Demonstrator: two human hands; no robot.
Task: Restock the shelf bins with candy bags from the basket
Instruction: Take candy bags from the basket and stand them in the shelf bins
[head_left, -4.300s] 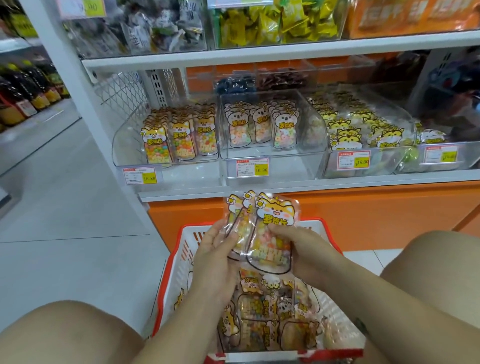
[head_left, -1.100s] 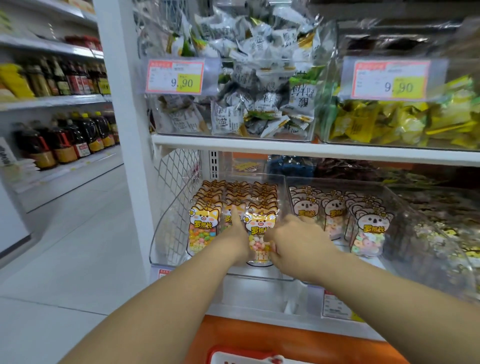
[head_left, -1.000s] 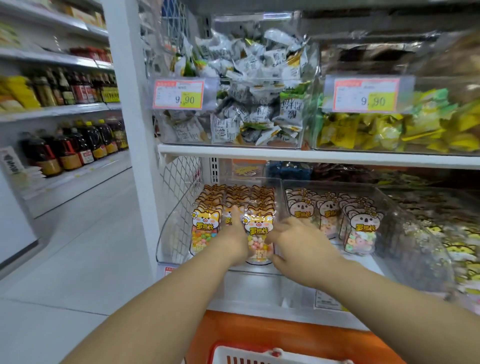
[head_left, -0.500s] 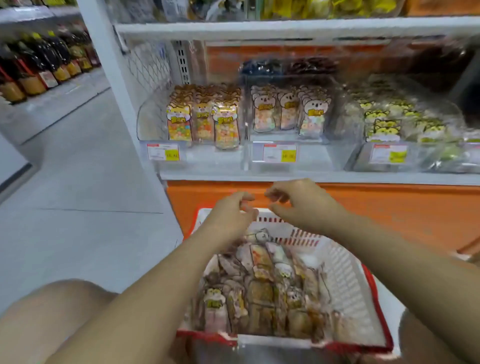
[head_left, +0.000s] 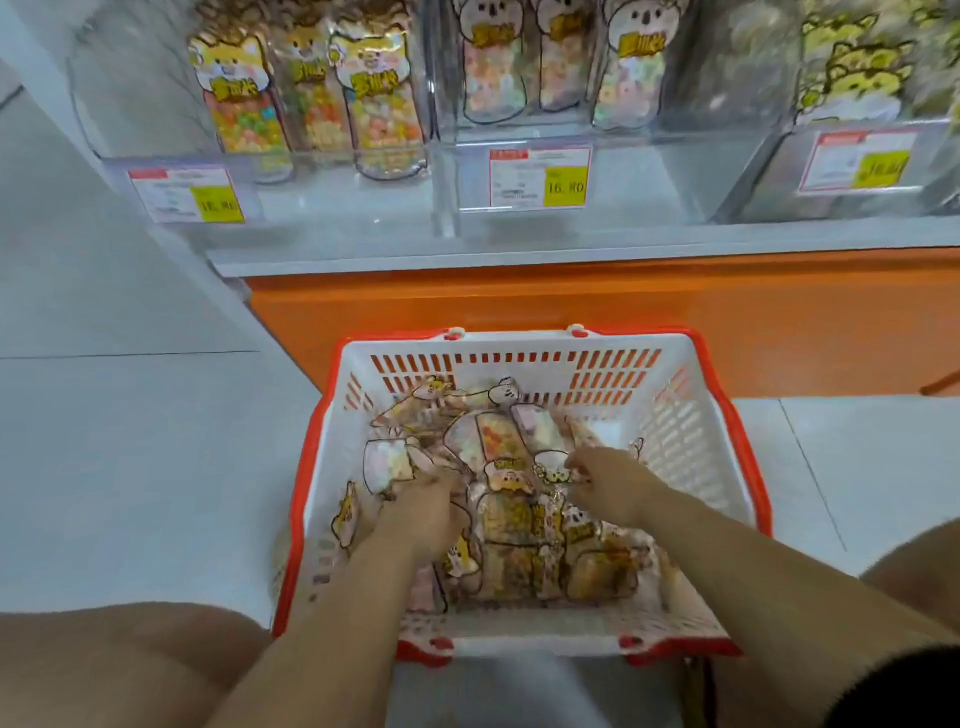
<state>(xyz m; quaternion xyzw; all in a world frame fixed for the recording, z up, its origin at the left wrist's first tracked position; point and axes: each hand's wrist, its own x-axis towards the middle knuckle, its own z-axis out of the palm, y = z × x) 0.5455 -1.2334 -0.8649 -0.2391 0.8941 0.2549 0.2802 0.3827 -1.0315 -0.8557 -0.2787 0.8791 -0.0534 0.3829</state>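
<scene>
2 hands: left hand, right hand. 1 basket; bags in it approx a dozen+, overlapping, exact no. unclear. 3 bins in view: left bin, mid bin, right bin. Front-row bags: 3 in left, 3 in mid; right's too blurred to count. 3 price tags, 1 per bin.

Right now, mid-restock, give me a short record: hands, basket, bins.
left hand: down among the candy bags in the basket, grip unclear
right hand: pinches the top of one candy bag
basket: red-and-white, on the floor before the shelf
left bin: orange-animal bags upright, three across the front
middle bin: koala bags upright
</scene>
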